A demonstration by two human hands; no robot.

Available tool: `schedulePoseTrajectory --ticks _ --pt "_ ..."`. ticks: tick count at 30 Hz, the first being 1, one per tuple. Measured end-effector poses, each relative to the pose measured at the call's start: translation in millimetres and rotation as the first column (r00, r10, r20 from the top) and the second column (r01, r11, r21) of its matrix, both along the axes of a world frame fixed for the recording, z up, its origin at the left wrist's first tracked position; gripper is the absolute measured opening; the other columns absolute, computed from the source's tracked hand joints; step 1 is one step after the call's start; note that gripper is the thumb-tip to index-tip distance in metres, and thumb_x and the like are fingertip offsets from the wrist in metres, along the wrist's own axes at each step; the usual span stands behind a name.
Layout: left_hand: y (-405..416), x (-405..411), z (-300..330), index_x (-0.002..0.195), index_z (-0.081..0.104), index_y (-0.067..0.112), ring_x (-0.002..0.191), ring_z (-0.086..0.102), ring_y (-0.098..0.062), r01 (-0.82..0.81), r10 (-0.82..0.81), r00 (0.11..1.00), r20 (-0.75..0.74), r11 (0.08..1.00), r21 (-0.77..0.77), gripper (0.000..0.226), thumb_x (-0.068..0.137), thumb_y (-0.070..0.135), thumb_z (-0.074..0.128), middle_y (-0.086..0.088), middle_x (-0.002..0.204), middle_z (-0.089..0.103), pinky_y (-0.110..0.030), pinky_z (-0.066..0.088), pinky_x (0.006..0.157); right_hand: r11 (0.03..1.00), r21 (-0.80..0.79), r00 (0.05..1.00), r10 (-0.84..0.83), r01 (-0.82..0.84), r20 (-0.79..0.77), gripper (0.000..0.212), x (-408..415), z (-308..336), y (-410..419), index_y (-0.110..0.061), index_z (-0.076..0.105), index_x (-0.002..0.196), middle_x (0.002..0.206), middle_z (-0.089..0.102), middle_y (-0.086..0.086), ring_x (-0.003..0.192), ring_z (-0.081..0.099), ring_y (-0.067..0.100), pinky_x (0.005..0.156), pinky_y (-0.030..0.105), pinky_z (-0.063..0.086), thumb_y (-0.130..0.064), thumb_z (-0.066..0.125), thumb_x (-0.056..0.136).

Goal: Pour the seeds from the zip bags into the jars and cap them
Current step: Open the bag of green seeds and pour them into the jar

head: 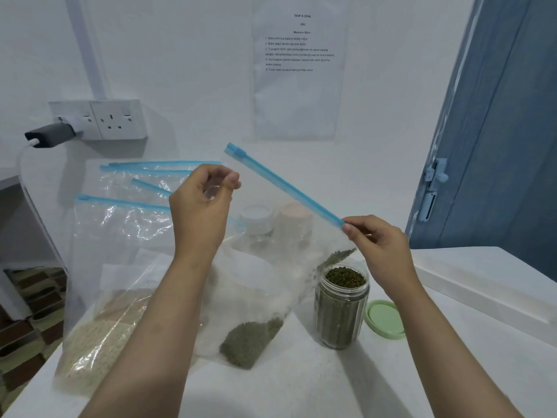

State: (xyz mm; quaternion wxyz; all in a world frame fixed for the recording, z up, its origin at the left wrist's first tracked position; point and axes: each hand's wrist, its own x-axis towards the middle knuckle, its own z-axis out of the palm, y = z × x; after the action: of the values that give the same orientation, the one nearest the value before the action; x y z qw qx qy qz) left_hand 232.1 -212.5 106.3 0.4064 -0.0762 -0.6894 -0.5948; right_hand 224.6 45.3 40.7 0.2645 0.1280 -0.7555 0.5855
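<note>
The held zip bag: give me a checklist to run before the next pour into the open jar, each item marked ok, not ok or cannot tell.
1. Both hands grip the zip bag: left hand on its upper edge, right hand at the end of the blue zip strip. Ok.
2. Jar uncapped: ok, green lid lies beside it.
3. Room left in jar: not ok, green seeds reach near the rim.
4. Bag emptied: not ok, seeds remain in the lower corner.
5. Bag mouth open: cannot tell.
</note>
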Motion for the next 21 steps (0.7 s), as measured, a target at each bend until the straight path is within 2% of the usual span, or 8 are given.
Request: schedulePoseTrajectory --ticks 4,12,15,17,19,21 --pt "-1 -1 0 0.084 0.065 0.025 0.077 0.065 -0.006 -0.001 0.001 1.0 0.001 1.0 0.014 0.013 0.094 0.016 0.067 0.006 0.079 0.07 -0.018 0.052 0.074 0.999 0.027 0.999 -0.027 0.027 -0.026 0.015 -2 6 -1 -0.028 0.075 0.091 0.085 0.072 -0.015 0.078 0.06 0.0 0.068 0.016 0.047 -0.013 0.071 0.09" --pt "-3 -2 -1 0.087 0.066 0.021 0.078 0.065 -0.005 -0.011 0.011 1.0 -0.002 1.0 0.025 0.008 0.094 0.016 0.067 0.007 0.08 0.071 -0.017 0.052 0.073 0.998 0.038 0.998 -0.056 0.058 -0.041 0.018 -3 13 -5 -0.033 0.072 0.086 0.088 0.072 -0.013 0.083 0.061 0.01 0.066 0.015 0.046 -0.016 0.07 0.091" --pt "-5 -1 -2 0.088 0.066 0.02 0.077 0.064 -0.005 -0.015 0.015 1.0 0.0 0.999 0.034 0.008 0.094 0.016 0.067 0.006 0.081 0.071 -0.014 0.05 0.07 0.997 0.03 0.997 -0.076 0.076 -0.021 0.013 -3 11 -6 -0.032 0.071 0.089 0.089 0.07 -0.016 0.084 0.06 0.006 0.068 0.014 0.046 -0.02 0.068 0.093" --pt "-8 0 -2 0.086 0.065 0.022 0.075 0.064 -0.003 -0.013 0.013 1.0 -0.007 0.998 0.064 0.01 0.094 0.015 0.066 0.007 0.08 0.07 -0.013 0.049 0.069 0.998 -0.046 0.998 -0.052 0.053 0.02 0.009 -3 6 -6 -0.032 0.069 0.099 0.097 0.069 -0.014 0.088 0.061 0.006 0.076 0.02 0.049 -0.025 0.068 0.093" --pt "-13 3 -3 0.086 0.064 0.021 0.072 0.063 -0.002 -0.017 0.019 1.0 -0.017 0.996 0.087 0.012 0.094 0.013 0.066 0.005 0.08 0.069 -0.012 0.048 0.068 0.991 -0.133 0.995 0.042 -0.029 0.089 0.017 -1 -3 -11 -0.033 0.067 0.107 0.102 0.071 -0.003 0.093 0.065 0.015 0.085 0.033 0.054 -0.026 0.07 0.092" --pt "-19 8 -4 0.086 0.063 0.02 0.07 0.062 -0.002 -0.024 0.027 0.999 -0.026 0.994 0.107 0.012 0.094 0.012 0.066 0.003 0.081 0.069 -0.012 0.047 0.066 0.97 -0.232 0.99 0.095 -0.069 0.107 0.018 4 -7 -19 -0.027 0.066 0.104 0.093 0.074 0.003 0.087 0.067 0.017 0.085 0.039 0.054 -0.016 0.07 0.091"
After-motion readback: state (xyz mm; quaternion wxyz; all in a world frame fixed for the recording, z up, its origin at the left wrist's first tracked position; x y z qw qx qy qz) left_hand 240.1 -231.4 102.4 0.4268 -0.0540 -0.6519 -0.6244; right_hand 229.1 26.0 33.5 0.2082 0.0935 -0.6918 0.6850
